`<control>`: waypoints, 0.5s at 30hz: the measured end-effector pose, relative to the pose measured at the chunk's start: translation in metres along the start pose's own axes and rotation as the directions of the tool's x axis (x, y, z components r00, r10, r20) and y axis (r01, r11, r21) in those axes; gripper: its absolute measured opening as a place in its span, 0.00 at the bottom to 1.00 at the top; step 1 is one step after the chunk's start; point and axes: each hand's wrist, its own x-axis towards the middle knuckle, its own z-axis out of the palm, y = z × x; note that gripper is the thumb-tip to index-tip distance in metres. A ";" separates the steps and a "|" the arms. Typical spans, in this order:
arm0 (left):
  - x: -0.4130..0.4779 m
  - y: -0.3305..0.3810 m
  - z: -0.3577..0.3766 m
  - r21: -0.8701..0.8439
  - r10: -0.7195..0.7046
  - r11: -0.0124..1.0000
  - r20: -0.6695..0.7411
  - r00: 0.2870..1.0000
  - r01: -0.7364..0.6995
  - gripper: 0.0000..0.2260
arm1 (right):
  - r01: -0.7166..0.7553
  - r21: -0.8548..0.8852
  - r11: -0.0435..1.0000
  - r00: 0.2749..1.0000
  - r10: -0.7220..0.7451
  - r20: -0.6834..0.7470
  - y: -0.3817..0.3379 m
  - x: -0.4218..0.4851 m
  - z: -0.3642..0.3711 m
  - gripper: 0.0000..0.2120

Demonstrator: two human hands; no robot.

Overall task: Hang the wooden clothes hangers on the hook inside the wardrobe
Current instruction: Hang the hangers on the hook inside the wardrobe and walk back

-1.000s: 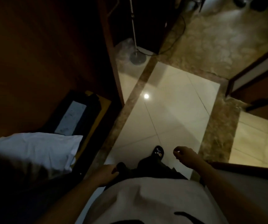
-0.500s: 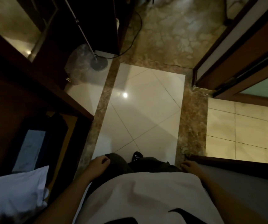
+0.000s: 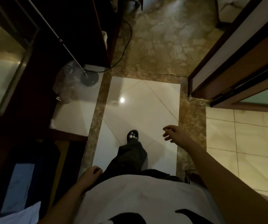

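Walking, mid-step on the tiled floor (image 3: pixel 146 101), one shoe (image 3: pixel 133 135) forward. My right hand (image 3: pixel 177 134) swings out in front, fingers spread and empty, likely just for balance. My left hand (image 3: pixel 90 173) hangs by my hip, fingers loosely curled, holding nothing. No wooden hangers visible anywhere; no hook either. Dark wardrobe (image 3: pixel 33 126) stands open at my left, so hangers probably need fetching first.
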 end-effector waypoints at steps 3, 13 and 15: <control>0.029 0.034 -0.038 -0.009 -0.024 1.000 0.019 1.000 0.024 0.09 | 0.032 0.003 0.999 0.999 -0.032 -0.015 -0.042 0.034 -0.021 0.13; 0.111 0.226 -0.146 0.011 0.190 0.982 -0.005 0.982 -0.190 0.07 | -0.136 0.046 0.990 0.981 0.141 -0.135 -0.058 0.087 -0.093 0.14; 0.125 0.263 -0.158 0.025 0.219 0.975 0.017 0.976 -0.220 0.08 | -0.247 0.089 0.965 0.955 0.258 -0.146 -0.038 0.090 -0.104 0.13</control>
